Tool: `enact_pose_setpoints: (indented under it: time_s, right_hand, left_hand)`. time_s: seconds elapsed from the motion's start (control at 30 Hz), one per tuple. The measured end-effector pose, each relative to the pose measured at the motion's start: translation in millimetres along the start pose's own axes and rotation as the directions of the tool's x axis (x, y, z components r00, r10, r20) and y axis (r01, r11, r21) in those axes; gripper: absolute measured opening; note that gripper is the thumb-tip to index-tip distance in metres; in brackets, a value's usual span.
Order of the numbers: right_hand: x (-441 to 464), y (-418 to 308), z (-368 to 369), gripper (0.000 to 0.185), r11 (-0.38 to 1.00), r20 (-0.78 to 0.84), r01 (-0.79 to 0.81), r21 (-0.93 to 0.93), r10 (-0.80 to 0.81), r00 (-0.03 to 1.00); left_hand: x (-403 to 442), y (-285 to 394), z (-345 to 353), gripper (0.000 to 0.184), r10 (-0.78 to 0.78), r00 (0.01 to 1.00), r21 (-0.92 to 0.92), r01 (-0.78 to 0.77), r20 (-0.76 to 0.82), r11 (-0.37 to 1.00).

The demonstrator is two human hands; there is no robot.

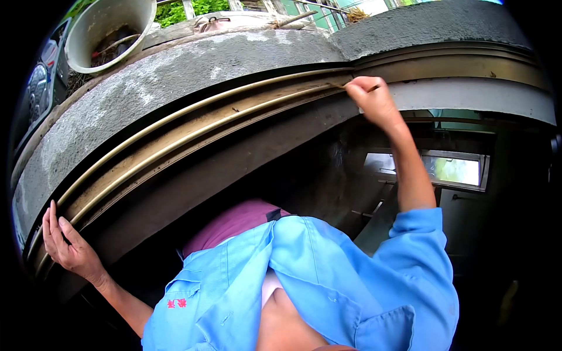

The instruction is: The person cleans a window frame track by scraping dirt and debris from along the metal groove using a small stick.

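My right hand [374, 100] is closed around a thin brown stick-like tool [335, 85]. Its tip reaches the right part of a window track [234, 110], close to the corner; whether it is a brush or a plain stick I cannot make out. Two pale raised rails run along this track, with brownish dirt in the channel between them and a small dark speck [235, 110]. At the track's far left end, my left hand [69, 248] rests against the rails with its fingers stretched out, holding nothing.
Beyond the track lies a rough grey concrete ledge [158, 82]. A white bucket [79, 50] with dark debris inside stands at upper left, beside a dark crate [50, 76]. Sticks and a railing [328, 13] are at the top. A second track section [456, 70] continues right.
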State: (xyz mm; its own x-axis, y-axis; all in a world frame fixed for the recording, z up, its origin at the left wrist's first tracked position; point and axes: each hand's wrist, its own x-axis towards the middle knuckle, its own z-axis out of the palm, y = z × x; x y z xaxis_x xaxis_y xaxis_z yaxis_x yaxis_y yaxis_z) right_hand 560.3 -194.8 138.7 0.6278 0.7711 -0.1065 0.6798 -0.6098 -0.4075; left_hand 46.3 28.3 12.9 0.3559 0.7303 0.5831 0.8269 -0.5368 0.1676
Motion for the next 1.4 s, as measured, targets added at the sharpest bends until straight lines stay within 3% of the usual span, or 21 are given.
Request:
enact_pose_setpoints:
  time_s: [0.03,0.13,0.2,0.23,0.27,0.37,0.47,0.57,0.67,0.73,0.8,0.87,1.0,1.13,1.2,1.33,1.4]
  right_hand:
    - [-9.8,-23.0,11.6,0.015,0.983,-0.034,0.170,-0.066,-0.173,0.984]
    - [-16.5,-48.7,19.0,0.015,0.970,-0.004,0.238,0.054,-0.238,0.971]
    - [5.0,-21.7,-3.8,0.015,0.997,0.090,0.067,-0.025,-0.064,0.994]
    - [14.4,1.9,-11.5,0.015,0.998,0.074,0.066,-0.006,-0.066,0.995]
    - [13.3,-2.4,-23.0,0.015,0.998,0.096,-0.060,0.002,0.060,0.994]
    - [-0.5,18.8,-16.8,0.020,0.986,0.126,0.015,0.163,-0.036,0.991]
    - [-14.1,18.9,19.9,0.020,0.844,0.300,-0.145,0.517,-0.019,0.954]
    - [3.7,43.8,-1.3,0.021,0.922,0.161,-0.139,0.362,0.085,0.983]
    - [13.5,69.4,-38.3,0.021,0.887,0.250,-0.337,0.316,0.265,0.931]
    - [14.0,69.4,-33.6,0.022,0.877,0.264,-0.334,0.345,0.251,0.931]
    - [14.1,51.1,-7.0,0.021,0.813,0.342,-0.289,0.505,0.118,0.932]
    - [19.2,50.9,3.6,0.021,0.798,0.357,-0.272,0.537,0.077,0.931]
    - [22.9,84.2,-43.4,0.021,0.902,0.299,-0.290,0.319,0.194,0.934]
    - [22.9,71.3,-20.5,0.021,0.851,0.288,-0.251,0.462,0.123,0.950]
    - [24.6,49.0,5.6,0.020,0.788,0.396,-0.259,0.558,0.021,0.918]
    - [32.3,75.2,-18.9,0.020,0.854,0.301,-0.208,0.477,0.063,0.951]
    - [32.2,77.3,-28.7,0.021,0.854,0.276,-0.255,0.453,0.138,0.951]
  left_hand:
    - [0.1,-0.7,0.6,0.027,0.001,1.000,-0.001,-0.001,0.001,1.000]
    - [1.2,-1.8,1.4,0.026,-0.013,1.000,-0.029,0.013,0.013,0.999]
    - [1.5,-1.5,1.1,0.026,-0.011,1.000,-0.030,0.011,0.019,0.999]
    - [1.6,-1.0,0.8,0.026,-0.012,1.000,-0.030,0.012,0.018,0.999]
    - [1.2,-0.3,0.2,0.026,-0.020,1.000,-0.027,0.021,0.019,0.999]
    - [0.9,0.8,-1.8,0.026,0.000,1.000,0.013,0.000,0.014,1.000]
    - [1.8,0.1,0.6,0.026,-0.009,1.000,-0.012,0.009,0.015,1.000]
    - [1.4,-0.2,-0.7,0.026,-0.013,1.000,0.001,0.013,0.024,1.000]
    - [-0.2,-3.8,-0.6,0.027,0.012,1.000,0.043,-0.013,0.020,0.999]
    - [0.0,-6.4,0.1,0.027,-0.007,1.000,0.011,0.007,0.020,1.000]
    - [-1.5,-12.2,2.2,0.027,0.018,1.000,0.010,-0.018,0.020,1.000]
    - [-1.5,-12.4,0.7,0.027,0.003,1.000,0.025,-0.003,0.029,1.000]
    - [-0.2,-6.9,-2.0,0.028,-0.013,1.000,0.011,0.013,0.027,1.000]
    - [-2.6,-12.4,0.5,0.028,-0.006,0.999,0.034,0.005,0.039,0.999]
    - [-2.0,-15.0,-0.3,0.029,0.002,0.999,0.030,-0.003,0.037,1.000]
    - [-1.9,-11.6,-1.6,0.029,-0.023,0.999,0.031,0.021,0.038,0.999]
    - [-2.1,-9.1,-2.2,0.029,-0.019,0.999,0.033,0.018,0.036,0.999]
